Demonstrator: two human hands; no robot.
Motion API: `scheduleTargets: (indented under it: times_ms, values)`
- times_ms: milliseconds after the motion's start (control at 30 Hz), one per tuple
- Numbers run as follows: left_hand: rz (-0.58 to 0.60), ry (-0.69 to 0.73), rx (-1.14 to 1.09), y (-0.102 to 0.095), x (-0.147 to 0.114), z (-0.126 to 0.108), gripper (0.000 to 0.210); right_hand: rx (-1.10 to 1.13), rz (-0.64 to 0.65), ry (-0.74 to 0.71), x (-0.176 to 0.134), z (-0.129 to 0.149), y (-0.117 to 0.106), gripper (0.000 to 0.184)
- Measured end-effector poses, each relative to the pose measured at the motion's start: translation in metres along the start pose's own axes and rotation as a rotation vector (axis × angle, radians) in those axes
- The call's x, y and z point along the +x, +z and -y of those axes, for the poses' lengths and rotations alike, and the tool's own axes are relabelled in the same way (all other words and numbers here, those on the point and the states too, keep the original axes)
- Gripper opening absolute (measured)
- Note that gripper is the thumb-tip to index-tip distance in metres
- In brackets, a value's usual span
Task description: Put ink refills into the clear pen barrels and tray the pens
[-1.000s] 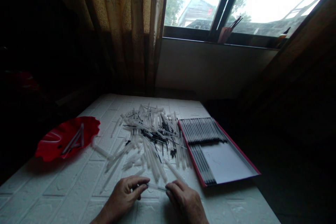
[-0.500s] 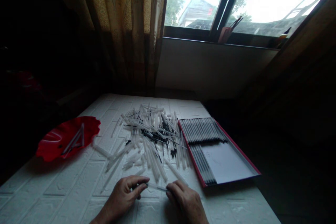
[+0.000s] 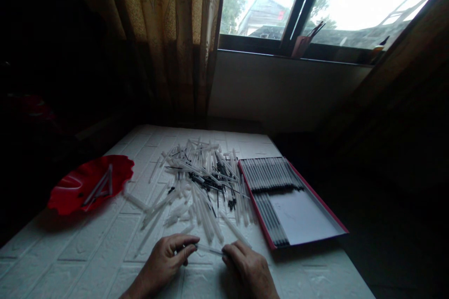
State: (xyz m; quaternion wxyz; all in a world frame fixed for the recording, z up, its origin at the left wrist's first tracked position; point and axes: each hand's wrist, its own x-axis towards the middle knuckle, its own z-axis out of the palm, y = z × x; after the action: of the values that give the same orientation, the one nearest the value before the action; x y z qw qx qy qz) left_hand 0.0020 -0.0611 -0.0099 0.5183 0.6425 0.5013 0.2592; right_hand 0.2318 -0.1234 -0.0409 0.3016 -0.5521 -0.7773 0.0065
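Between my two hands a thin, clear pen barrel [image 3: 209,249] lies almost level, just above the near part of the table. My left hand [image 3: 171,257] pinches its left end between thumb and fingertips. At the other end, the fingers of my right hand [image 3: 247,266] are closed on the barrel, and that tip is hidden under them. Just beyond the hands spreads a loose pile of clear pen barrels [image 3: 203,212], with black refills [image 3: 206,181] and small black pieces [image 3: 232,204] among them.
To the right, a shallow red-edged box [image 3: 315,203] holds rows of assembled-looking pens [image 3: 271,174] with black ends. A red scalloped dish [image 3: 66,191] with a few clear tubes [image 3: 100,187] stands at the left. Behind the white brick-patterned table [image 3: 91,243] hang curtains [image 3: 168,32] beside a window.
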Motion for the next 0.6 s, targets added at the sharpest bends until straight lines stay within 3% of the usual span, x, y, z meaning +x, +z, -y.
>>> scheduleTargets:
  times_ms: [200,367,467,600]
  values:
    - [-0.009,-0.030,-0.053,-0.001,0.001,0.003,0.040,0.100,-0.029,-0.031,0.002,0.000,-0.005,0.038]
    - [-0.004,-0.072,-0.110,-0.004,0.000,0.004,0.043,0.244,-0.010,0.061,-0.004,-0.002,-0.005,0.027]
    - [0.010,-0.095,-0.122,-0.005,-0.002,0.002,0.042,0.440,0.002,0.205,-0.008,-0.003,0.001,0.026]
    - [0.033,-0.111,-0.115,-0.003,-0.005,0.001,0.041,0.850,-0.025,0.587,-0.008,0.001,0.008,0.040]
